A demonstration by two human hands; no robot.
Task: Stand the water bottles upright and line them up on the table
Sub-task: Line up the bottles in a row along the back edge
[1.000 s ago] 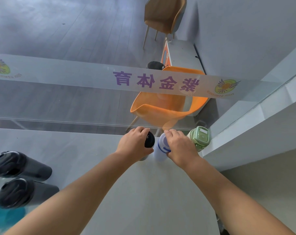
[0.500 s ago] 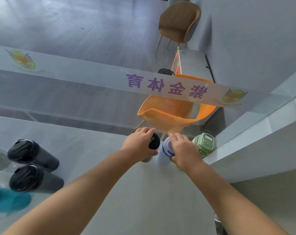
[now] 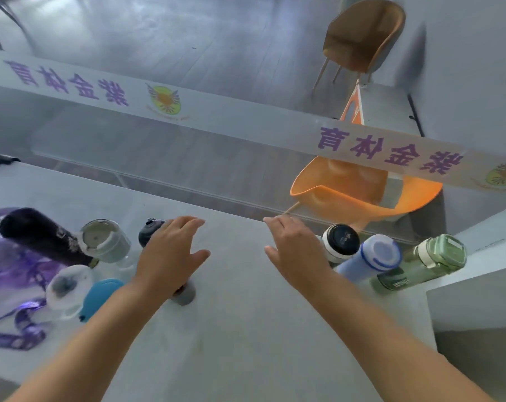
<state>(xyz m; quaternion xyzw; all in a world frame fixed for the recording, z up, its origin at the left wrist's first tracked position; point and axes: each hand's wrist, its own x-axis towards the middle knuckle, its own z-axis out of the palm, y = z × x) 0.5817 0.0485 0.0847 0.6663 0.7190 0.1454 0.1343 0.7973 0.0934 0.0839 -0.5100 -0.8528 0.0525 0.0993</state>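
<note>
Three bottles stand upright in a row at the table's right end: a black-lidded white bottle (image 3: 340, 241), a blue bottle (image 3: 370, 258) and a green bottle (image 3: 426, 264). My right hand (image 3: 295, 250) hovers open just left of them, touching none. My left hand (image 3: 170, 253) is open with fingers spread above a dark grey bottle (image 3: 185, 293), which it mostly hides. Further left are a dark purple bottle (image 3: 40, 236), a grey-lidded bottle (image 3: 105, 240), a clear bottle (image 3: 66, 285) and a teal bottle (image 3: 101, 295).
The grey table (image 3: 246, 329) ends at a glass panel with a banner strip (image 3: 275, 123). A white ledge (image 3: 478, 274) borders the right side. A purple patterned bag (image 3: 11, 285) lies at the left edge. Behind the glass are an orange chair (image 3: 362, 192) and a brown chair (image 3: 362, 42).
Both hands have let go of the black-lidded and blue bottles and moved left. The view has swung left, bringing more bottles at the left into sight.
</note>
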